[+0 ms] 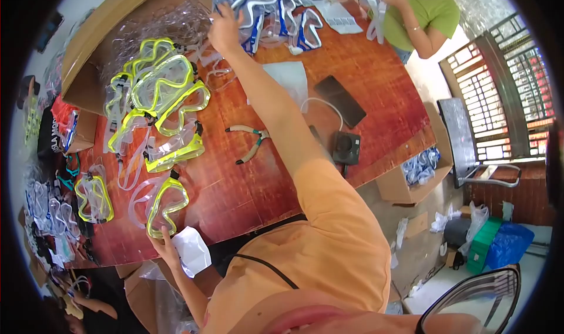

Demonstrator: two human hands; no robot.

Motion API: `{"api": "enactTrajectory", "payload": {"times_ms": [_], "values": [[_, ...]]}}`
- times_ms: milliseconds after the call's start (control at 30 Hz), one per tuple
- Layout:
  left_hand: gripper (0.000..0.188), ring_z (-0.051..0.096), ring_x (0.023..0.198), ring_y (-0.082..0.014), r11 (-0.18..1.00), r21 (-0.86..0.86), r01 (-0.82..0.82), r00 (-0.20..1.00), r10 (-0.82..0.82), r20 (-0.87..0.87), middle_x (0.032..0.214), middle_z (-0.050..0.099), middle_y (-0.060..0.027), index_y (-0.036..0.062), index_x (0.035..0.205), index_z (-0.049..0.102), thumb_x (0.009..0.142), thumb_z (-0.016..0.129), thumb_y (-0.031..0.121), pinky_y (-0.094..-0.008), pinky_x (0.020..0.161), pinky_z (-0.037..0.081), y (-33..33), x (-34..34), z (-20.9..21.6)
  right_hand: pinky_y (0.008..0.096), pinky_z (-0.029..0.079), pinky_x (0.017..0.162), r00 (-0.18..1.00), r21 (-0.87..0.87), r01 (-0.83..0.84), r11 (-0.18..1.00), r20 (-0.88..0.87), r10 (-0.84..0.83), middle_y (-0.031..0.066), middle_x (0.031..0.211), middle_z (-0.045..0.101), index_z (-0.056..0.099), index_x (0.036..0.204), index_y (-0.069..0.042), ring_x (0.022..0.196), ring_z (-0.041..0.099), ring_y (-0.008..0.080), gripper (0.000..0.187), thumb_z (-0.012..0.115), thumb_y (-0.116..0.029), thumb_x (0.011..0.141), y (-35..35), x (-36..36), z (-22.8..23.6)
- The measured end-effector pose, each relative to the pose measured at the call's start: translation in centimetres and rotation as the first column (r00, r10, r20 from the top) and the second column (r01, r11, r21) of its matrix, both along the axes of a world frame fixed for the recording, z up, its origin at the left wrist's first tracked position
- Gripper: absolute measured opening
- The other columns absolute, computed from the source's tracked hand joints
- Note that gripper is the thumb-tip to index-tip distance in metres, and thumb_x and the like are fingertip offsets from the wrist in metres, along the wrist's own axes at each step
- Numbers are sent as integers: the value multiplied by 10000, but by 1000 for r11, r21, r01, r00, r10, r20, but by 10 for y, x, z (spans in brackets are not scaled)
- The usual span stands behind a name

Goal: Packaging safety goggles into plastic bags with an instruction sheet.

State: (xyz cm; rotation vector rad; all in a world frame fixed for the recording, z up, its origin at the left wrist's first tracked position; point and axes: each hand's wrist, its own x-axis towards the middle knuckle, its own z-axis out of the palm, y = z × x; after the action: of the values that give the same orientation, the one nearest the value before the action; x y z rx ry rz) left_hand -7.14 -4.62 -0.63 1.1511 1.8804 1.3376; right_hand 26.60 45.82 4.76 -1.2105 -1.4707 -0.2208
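Note:
My left hand (167,245) grips the lower edge of a diving mask (168,203) with a yellow frame and clear strap, at the table's near edge. A crumpled white sheet (192,252), paper or cloth, is right beside that hand; whether the fingers also hold it I cannot tell. My right arm stretches far across the table. At its end my right hand (225,31) has its fingers apart, between a heap of clear plastic pieces (167,23) and blue-framed diving masks (258,14). More yellow masks (161,87) lie piled on the left.
Pliers (254,141), a black phone (341,101) and a small black cabled device (346,148) lie on the red-brown table (229,196). A large cardboard box (79,70) stands far left. Across the table, a person in green (426,17) handles a blue mask.

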Motion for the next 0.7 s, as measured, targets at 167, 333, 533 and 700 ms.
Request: {"api": "enactTrajectory", "payload": {"times_ms": [167,333,533,700], "values": [[461,568,1049,-178,1000,-16,-25,999,25,-34,1247,536,-101,20,1371,427,995,587,233,-297,880,485,7,6,-6,692,36,1113,989,-129,53,990,145,-34,175,1366,505,744,957,-102,1378,382,325,250,693,-103,711,22,-3,-15],[518,594,900,-144,997,-62,-52,995,57,82,1150,568,-88,60,1409,392,975,613,233,-263,666,542,7,-5,-8,740,-5,1094,981,-125,93,988,181,-69,217,1397,433,746,910,-23,1400,305,384,287,714,-214,697,23,-16,-20],[458,570,1018,-167,998,-29,-55,998,55,2,1223,551,-92,19,1372,428,993,593,218,-284,851,488,0,-8,-2,756,-27,1080,989,-150,10,989,150,13,214,1401,435,762,904,-68,1414,281,378,242,689,-207,719,18,-20,-22],[471,546,1084,-176,1000,-17,-22,1000,22,19,1252,545,-99,11,1384,423,995,592,215,-291,920,454,-1,-17,-9,715,-73,1101,993,-143,-53,988,102,68,231,1419,463,771,886,-138,1414,326,377,193,716,-197,711,16,-10,-19]]}}
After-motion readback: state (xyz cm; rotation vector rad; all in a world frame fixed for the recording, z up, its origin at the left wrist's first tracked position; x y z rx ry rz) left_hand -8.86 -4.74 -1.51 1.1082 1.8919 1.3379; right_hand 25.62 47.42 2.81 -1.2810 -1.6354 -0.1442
